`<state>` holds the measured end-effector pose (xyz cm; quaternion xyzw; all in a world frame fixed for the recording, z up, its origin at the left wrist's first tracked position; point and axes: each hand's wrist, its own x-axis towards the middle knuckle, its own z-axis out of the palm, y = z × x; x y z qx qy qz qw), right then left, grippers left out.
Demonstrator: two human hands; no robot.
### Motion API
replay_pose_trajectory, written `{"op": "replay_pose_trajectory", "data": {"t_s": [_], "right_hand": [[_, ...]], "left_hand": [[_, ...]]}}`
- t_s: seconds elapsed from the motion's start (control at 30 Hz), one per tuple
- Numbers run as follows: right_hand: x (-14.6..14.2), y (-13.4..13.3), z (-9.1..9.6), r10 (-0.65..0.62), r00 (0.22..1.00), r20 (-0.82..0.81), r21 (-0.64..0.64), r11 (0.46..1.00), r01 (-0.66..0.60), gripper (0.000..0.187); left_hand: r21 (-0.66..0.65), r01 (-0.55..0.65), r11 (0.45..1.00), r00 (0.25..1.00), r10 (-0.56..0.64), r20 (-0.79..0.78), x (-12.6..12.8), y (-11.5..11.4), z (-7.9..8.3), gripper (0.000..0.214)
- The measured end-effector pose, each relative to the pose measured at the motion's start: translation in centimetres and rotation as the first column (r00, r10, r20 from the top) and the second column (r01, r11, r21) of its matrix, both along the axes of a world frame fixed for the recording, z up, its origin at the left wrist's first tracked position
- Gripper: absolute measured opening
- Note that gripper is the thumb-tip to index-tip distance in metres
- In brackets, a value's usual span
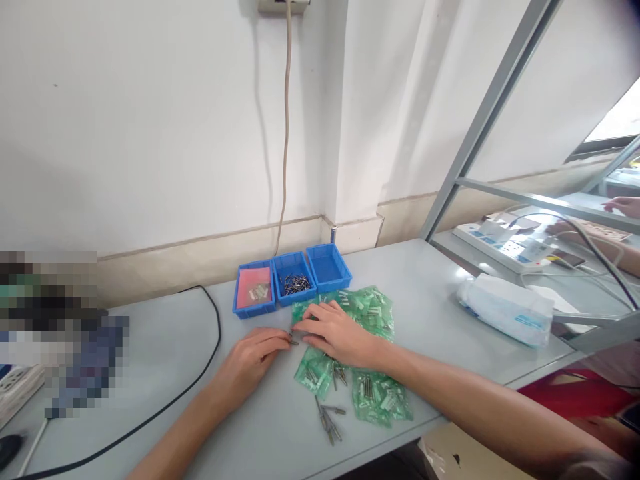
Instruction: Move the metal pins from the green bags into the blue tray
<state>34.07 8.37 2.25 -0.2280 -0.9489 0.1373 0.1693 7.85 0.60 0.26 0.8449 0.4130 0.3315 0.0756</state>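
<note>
In the head view my left hand [253,360] is closed in a pinch, with a small metal pin [295,343] at its fingertips. My right hand [337,332] reaches in from the right, fingers apart, its index fingertip close to that pin; whether it touches cannot be made out. Under and around my right hand lie green plastic bags [381,397] with small metal and whitish pieces inside. Several loose metal pins [327,421] rest on the grey table [260,433] near its front edge. Behind my hands stands a blue bin [295,301] of dark metal pins.
Left of that bin, another blue bin [241,311] holds pink material and small pale pieces; a third blue bin [345,288] stands right. A black cable [219,327] curves across the left. A white packet [507,310] lies right, near a metal frame [493,93]. Another person's hand [625,206] shows far right.
</note>
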Motion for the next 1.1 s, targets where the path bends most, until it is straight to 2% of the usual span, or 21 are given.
{"op": "replay_pose_trajectory", "data": {"t_s": [0.13, 0.3, 0.47, 0.63, 0.77, 0.87, 1.0, 1.1], "right_hand": [[-0.2, 0.0, -0.3, 0.001, 1.0, -0.008, 0.029, 1.0, 0.0, 0.017], [-0.5, 0.0, -0.6, -0.019, 0.999, -0.04, -0.001, 1.0, 0.019, 0.005], [-0.6, -0.3, -0.3, -0.076, 0.993, -0.085, 0.016, 0.997, 0.078, 0.007], [-0.5, 0.1, -0.2, -0.207, 0.951, -0.23, -0.218, 0.963, 0.157, 0.017], [-0.4, 0.7, -0.3, -0.307, 0.892, -0.33, -0.337, 0.922, 0.193, 0.023], [-0.3, 0.7, -0.2, -0.348, 0.858, -0.377, -0.388, 0.901, 0.195, 0.024], [-0.2, 0.8, 0.0, -0.362, 0.831, -0.422, -0.418, 0.891, 0.176, 0.015], [-0.1, 1.0, -0.2, -0.359, 0.834, -0.42, -0.396, 0.899, 0.187, 0.024]], "left_hand": [[-0.012, -0.008, 1.0, 1.0, 0.008, 0.002, 0.0, -0.1, -0.1, 0.025], [-0.038, -0.034, 0.999, 0.999, 0.033, -0.01, -0.2, 0.0, -0.8, 0.025], [-0.048, -0.078, 0.996, 0.997, 0.077, -0.02, -0.2, 0.1, -1.0, 0.027], [-0.021, -0.112, 0.994, 0.993, 0.111, -0.047, -0.5, 0.4, -0.9, 0.027], [0.017, -0.171, 0.985, 0.984, 0.171, -0.047, -0.9, 0.7, -1.0, 0.024], [0.018, -0.197, 0.98, 0.978, 0.198, -0.061, -1.1, 0.8, -1.0, 0.025], [0.003, -0.251, 0.968, 0.964, 0.25, -0.096, -1.3, 0.9, -1.2, 0.026], [-0.021, -0.307, 0.951, 0.945, 0.302, -0.122, -1.4, 0.9, -1.2, 0.027]]}}
